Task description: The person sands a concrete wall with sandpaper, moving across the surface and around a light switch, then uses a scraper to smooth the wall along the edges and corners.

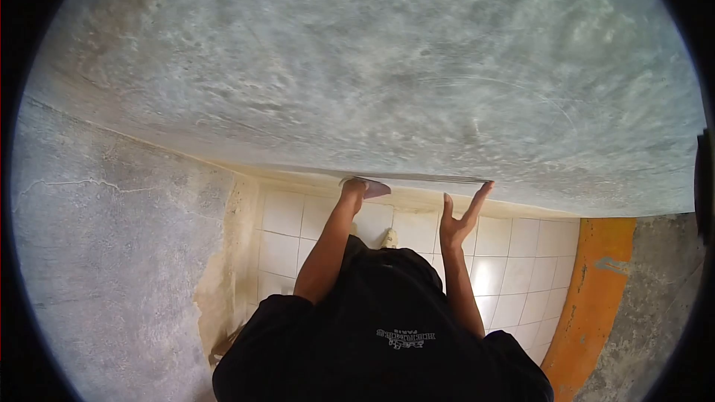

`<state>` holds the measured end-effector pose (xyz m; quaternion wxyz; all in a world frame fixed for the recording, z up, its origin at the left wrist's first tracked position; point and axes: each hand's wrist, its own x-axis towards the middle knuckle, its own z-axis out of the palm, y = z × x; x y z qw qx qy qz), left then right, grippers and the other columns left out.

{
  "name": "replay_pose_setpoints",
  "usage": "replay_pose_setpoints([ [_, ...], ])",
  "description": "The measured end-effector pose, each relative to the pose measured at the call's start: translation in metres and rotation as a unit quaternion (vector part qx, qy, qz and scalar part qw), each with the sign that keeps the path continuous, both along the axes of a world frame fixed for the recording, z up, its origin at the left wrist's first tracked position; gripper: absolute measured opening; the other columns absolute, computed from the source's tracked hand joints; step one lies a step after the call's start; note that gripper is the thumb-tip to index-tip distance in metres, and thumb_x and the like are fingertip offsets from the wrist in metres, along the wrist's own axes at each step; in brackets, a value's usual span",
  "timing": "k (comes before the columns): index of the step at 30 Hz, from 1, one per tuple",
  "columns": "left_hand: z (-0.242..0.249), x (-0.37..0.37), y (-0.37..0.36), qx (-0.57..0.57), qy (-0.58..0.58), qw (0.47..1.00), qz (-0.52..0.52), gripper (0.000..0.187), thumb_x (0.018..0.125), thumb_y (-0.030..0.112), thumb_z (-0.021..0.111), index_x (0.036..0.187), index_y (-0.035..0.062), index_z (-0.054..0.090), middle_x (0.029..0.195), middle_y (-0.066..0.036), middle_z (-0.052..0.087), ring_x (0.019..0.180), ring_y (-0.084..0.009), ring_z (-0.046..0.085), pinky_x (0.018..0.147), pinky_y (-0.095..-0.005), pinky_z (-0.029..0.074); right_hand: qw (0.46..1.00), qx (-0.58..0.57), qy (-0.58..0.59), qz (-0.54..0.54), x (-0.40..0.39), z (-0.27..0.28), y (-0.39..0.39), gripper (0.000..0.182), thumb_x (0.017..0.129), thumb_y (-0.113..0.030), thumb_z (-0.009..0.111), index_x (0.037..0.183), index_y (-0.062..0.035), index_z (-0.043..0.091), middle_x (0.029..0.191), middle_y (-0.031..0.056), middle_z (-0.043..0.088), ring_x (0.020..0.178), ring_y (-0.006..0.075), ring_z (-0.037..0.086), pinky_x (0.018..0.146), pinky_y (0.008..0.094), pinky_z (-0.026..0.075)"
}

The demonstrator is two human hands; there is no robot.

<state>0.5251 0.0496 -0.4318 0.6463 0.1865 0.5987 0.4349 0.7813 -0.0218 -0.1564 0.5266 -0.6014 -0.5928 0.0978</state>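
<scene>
Straight ahead is a grey, mottled plaster wall [357, 67]. My left hand [354, 192] is up against its lower part, with the fingers closed on a thin purple-grey sheet [378, 190], which looks like sandpaper. One corner of the sheet sticks out to the right of the hand; the rest is hidden behind the fingers. My right hand [459, 227] is spread, thumb apart from the fingers, and holds nothing. Its fingertips reach the wall surface, to the right of the sheet.
White floor tiles [514, 275] lie below, with a foot [390, 238] showing past my black shirt [372, 305]. A second grey wall [119, 238] with a crack and peeled paint is at the left. An orange painted strip [599, 290] borders rough grey plaster at the right.
</scene>
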Motion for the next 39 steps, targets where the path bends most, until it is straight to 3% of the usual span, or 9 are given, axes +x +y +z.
replay_pose_setpoints([
  [4,0.071,0.004,-0.009,-0.013,0.164,0.977,-0.139,0.024,0.092,0.019,0.061,0.099,-0.003,0.064,0.09,-0.012,0.065,0.075,-0.0217,0.058,0.067,-0.0374,0.045,0.997,0.067,-0.012,-0.043,0.021,-0.003,-0.003,0.092,0.083,-0.012,0.074,0.151,0.0031,0.014,0.156,0.0287,0.009,0.143,0.0432,0.02,0.114,0.05,0.027],
  [7,0.089,0.026,-0.014,-0.021,0.095,0.995,-0.021,0.022,0.092,0.019,0.062,0.097,-0.0029,0.064,0.085,-0.011,0.063,0.072,-0.0196,0.055,0.063,-0.037,0.043,0.985,0.106,-0.068,-0.117,0.031,0.006,0.007,0.09,0.083,-0.014,0.075,0.15,0.0009,0.017,0.155,0.0276,0.012,0.143,0.0435,0.017,0.113,0.0536,0.028],
  [11,0.007,0.018,-0.009,0.019,0.015,0.999,-0.038,0.022,0.092,0.017,0.061,0.098,-0.0036,0.063,0.089,-0.012,0.062,0.077,-0.0186,0.054,0.062,-0.0376,0.044,0.984,0.115,-0.058,-0.126,0.041,0.023,0.018,0.091,0.083,-0.015,0.075,0.15,-0.0007,0.015,0.155,0.0259,0.011,0.144,0.043,0.016,0.113,0.0549,0.027],
  [16,0.1,0.043,-0.02,0.012,0.21,0.972,-0.109,0.03,0.093,0.01,0.054,0.114,-0.0103,0.06,0.106,-0.019,0.068,0.093,-0.0306,0.065,0.086,-0.0387,0.049,0.991,0.09,-0.026,-0.094,0.052,0.028,0.015,0.089,0.084,-0.013,0.074,0.15,-0.0027,0.015,0.154,0.0245,0.015,0.141,0.042,0.024,0.112,0.0528,0.029],
  [21,0.094,0.037,-0.014,0.096,0.339,0.897,-0.267,0.025,0.093,0.008,0.052,0.108,-0.0077,0.063,0.103,-0.019,0.068,0.089,-0.0316,0.065,0.086,-0.0397,0.048,0.988,0.101,-0.045,-0.105,0.056,0.032,0.006,0.079,0.087,-0.011,0.07,0.149,-0.0019,0.021,0.148,0.0203,0.026,0.134,0.036,0.036,0.109,0.049,0.035],
  [27,0.084,0.05,-0.02,0.149,0.254,0.931,-0.215,0.021,0.091,0.008,0.053,0.103,-0.0023,0.067,0.099,-0.021,0.067,0.09,-0.0352,0.064,0.084,-0.041,0.048,0.993,0.109,-0.04,-0.015,0.066,0.03,0.009,0.041,0.087,-0.001,0.067,0.123,-0.0004,0.049,0.118,0.0155,0.049,0.107,0.0259,0.053,0.091,0.0374,0.046],
  [28,0.082,0.05,-0.021,0.17,0.262,0.926,-0.213,0.02,0.091,0.008,0.053,0.102,-0.0014,0.067,0.099,-0.021,0.067,0.09,-0.0358,0.064,0.084,-0.0412,0.048,0.993,0.116,0.015,-0.009,0.06,0.037,0.012,0.03,0.083,-0.003,0.072,0.108,-0.0012,0.056,0.103,0.0137,0.06,0.1,0.0283,0.056,0.086,0.0385,0.046],
  [34,0.083,0.054,-0.024,0.162,0.333,0.898,-0.239,0.028,0.091,0.006,0.046,0.108,-0.0056,0.065,0.107,-0.028,0.065,0.1,-0.0432,0.062,0.094,-0.0435,0.046,0.997,0.072,0.005,0.034,0.056,0.05,0.019,0.03,0.08,-0.002,0.074,0.104,-0.0025,0.056,0.097,0.0115,0.06,0.092,0.0261,0.056,0.083,0.0378,0.045],
  [39,0.082,0.058,-0.02,0.101,0.119,0.976,-0.151,0.038,0.091,0.008,0.036,0.109,-0.0161,0.06,0.111,-0.032,0.062,0.109,-0.043,0.06,0.104,-0.0432,0.042,0.997,0.068,-0.012,0.04,0.055,0.052,0.021,0.03,0.08,-0.002,0.074,0.104,-0.0027,0.056,0.097,0.011,0.059,0.09,0.0254,0.055,0.081,0.0373,0.045],
])
